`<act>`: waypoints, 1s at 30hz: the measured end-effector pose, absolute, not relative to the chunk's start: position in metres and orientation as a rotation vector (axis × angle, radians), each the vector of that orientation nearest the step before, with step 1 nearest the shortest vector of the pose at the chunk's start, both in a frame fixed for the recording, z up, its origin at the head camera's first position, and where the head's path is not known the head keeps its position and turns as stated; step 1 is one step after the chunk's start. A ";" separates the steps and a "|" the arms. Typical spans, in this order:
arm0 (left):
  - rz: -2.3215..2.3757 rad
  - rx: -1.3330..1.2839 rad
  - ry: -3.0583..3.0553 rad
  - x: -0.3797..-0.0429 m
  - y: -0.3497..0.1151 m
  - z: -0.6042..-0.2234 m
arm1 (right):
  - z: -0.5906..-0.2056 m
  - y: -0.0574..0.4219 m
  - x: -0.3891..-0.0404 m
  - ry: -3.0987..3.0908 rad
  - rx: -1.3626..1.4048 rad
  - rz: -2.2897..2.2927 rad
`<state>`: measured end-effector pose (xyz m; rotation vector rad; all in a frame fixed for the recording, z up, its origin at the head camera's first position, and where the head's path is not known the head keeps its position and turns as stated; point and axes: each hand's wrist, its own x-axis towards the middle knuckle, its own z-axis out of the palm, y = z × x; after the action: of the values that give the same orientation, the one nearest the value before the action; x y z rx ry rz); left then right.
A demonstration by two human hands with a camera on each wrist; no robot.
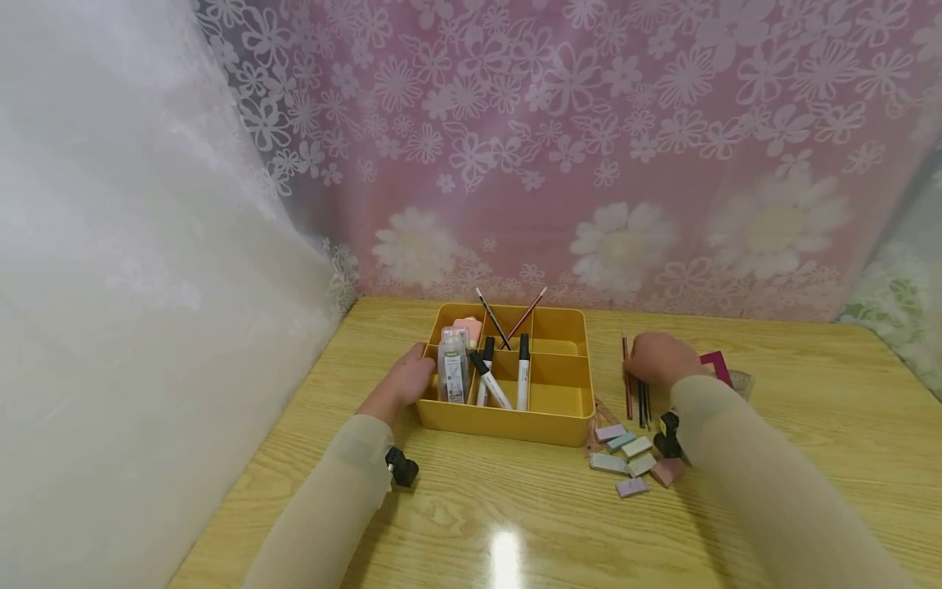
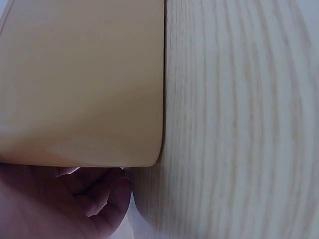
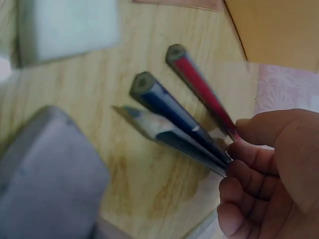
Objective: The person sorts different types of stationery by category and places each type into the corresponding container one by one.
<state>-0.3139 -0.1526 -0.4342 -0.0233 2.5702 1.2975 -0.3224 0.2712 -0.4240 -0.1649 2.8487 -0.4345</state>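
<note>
Three pencils show under the right hand (image 3: 279, 164), lying on the table (image 1: 471, 491) at three o'clock from the yellow box (image 1: 500, 424): one red pencil (image 3: 204, 89) and two dark pencils (image 3: 182, 120). The right thumb and fingers pinch the red one; whether they also grip the dark pair, I cannot tell. The step in hand looks like gathering these pencils, and the next move seems to call for a firm hold on all of them before lifting. The left hand (image 1: 405, 380), well apart from the right, is clamped on the box's nine o'clock end. Inside the box, two pencils (image 1: 493, 317) lean crossed in the twelve o'clock compartment, three white markers (image 1: 523, 384) with black caps stand toward six o'clock, clear packs (image 1: 453, 376) stand toward eight, their number unclear, and something pink (image 1: 468, 328) sits at about ten. Outside it, at four o'clock, seven small blocks (image 1: 608, 463), likely erasers, lie scattered beside one thin brown piece (image 1: 605, 411). Past the right hand, toward three o'clock, lie one magenta piece (image 1: 720, 367) and one clear flat piece (image 1: 742, 383), both partly hidden.
</note>
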 end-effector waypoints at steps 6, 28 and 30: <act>1.292 -0.022 2.575 -0.312 -0.153 -0.432 | -0.426 0.269 -0.322 2.816 -0.146 -0.448; 1.281 -0.033 2.592 -0.313 -0.153 -0.435 | -0.427 0.266 -0.325 2.754 -0.117 -0.517; 1.284 -0.033 2.590 -0.313 -0.153 -0.434 | -0.427 0.267 -0.327 2.770 -0.138 -0.556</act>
<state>-0.3129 -0.1530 -0.4344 -0.0333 2.5899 1.2838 -0.3265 0.2666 -0.4265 -0.1378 2.7699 -0.5562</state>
